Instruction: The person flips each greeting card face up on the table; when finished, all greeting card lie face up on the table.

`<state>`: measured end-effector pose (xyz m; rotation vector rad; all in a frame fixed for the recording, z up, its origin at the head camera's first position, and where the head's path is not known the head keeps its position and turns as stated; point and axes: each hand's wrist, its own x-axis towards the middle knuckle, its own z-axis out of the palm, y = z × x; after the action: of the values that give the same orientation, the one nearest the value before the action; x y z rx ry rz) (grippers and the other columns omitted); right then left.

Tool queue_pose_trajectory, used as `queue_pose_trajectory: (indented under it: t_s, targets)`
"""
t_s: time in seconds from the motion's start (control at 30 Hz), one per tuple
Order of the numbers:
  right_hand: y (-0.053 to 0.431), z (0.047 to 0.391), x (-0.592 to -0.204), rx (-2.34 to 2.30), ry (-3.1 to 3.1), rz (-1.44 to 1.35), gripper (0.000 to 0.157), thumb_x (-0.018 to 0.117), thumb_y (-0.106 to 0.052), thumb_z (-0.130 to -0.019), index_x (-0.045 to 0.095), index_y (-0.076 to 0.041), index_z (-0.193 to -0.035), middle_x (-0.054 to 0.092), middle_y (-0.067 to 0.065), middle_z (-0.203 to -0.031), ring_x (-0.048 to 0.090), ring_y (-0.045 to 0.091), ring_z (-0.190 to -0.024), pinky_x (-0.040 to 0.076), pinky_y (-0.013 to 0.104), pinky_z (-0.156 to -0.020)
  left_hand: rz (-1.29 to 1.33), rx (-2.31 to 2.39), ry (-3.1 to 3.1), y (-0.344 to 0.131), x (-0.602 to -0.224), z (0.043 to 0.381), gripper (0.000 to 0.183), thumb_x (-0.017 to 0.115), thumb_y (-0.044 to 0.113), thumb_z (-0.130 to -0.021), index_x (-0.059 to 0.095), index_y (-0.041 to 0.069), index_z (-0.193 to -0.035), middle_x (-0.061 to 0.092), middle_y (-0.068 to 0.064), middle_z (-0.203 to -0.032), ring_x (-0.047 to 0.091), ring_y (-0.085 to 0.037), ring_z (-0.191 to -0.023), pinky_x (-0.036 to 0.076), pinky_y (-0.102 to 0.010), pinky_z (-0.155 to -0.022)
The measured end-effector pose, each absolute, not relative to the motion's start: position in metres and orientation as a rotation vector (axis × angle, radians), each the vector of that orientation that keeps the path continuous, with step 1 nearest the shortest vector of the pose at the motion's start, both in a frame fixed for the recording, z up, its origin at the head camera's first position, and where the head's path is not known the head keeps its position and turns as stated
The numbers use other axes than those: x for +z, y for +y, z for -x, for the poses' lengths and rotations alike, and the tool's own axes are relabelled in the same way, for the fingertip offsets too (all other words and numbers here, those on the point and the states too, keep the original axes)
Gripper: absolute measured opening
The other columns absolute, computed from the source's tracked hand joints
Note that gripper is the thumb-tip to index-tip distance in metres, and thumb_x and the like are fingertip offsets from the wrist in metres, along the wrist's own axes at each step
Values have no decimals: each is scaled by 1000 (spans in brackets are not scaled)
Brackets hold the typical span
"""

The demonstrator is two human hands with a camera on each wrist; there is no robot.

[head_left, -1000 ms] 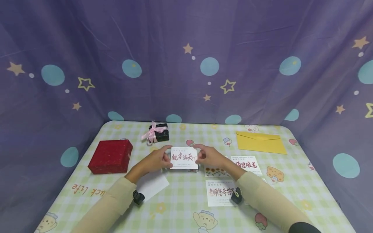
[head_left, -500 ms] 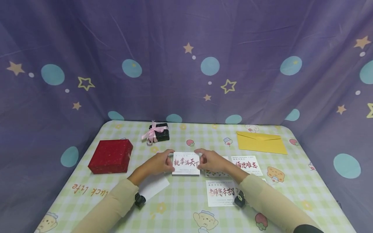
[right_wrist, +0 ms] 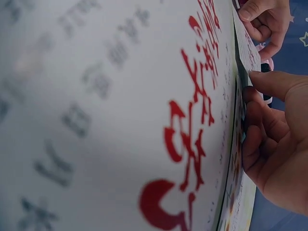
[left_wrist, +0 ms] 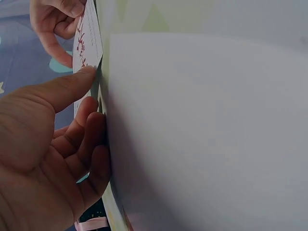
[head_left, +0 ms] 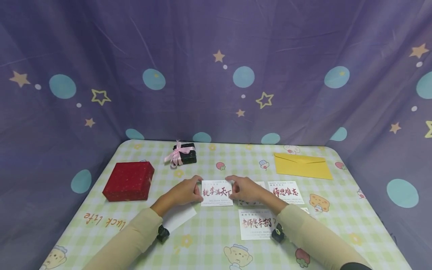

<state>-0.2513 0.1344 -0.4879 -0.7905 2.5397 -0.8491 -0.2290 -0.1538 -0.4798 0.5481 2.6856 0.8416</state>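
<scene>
A white greeting card with red Chinese lettering lies between both hands, close over the middle of the table. My left hand pinches its left edge, and my right hand pinches its right edge. In the left wrist view the left thumb presses on the card's near side while the other fingers curl behind. Seen from the right wrist, the right hand holds the opposite end of the card in the same way. A blank white card lies below the left forearm.
More lettered cards lie at the right: one card in front, another card behind, and a partly covered patterned card. A yellow envelope is at the back right. A red box and a black ribboned box stand at the left.
Both hands have brought the card toward the person and slightly to the right, down closer to the table. The boxes, envelope and other cards have stayed in place.
</scene>
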Motion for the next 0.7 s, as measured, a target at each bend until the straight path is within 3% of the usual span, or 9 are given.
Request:
queue_pose_trajectory:
  t_s: [0.4, 0.7]
  targets:
    - [134, 249, -491, -836, 2564, 781, 72, 76, -24, -91, 43, -13, -153, 64, -12, -80, 59, 6, -71, 50, 24, -71, -478, 754, 2695, -148, -482, 230, 71, 84, 20, -82, 48, 0, -140, 62, 7, -76, 56, -8, -65, 44, -23, -65]
    - [133, 250, -493, -764, 2632, 830, 66, 77, -25, -89, 50, -13, -149, 60, -11, -77, 53, 5, -64, 47, 23, -64, -460, 781, 2697, -148, -481, 229, 70, 83, 20, -82, 48, 1, -140, 62, 6, -77, 55, -9, -65, 44, -24, -64]
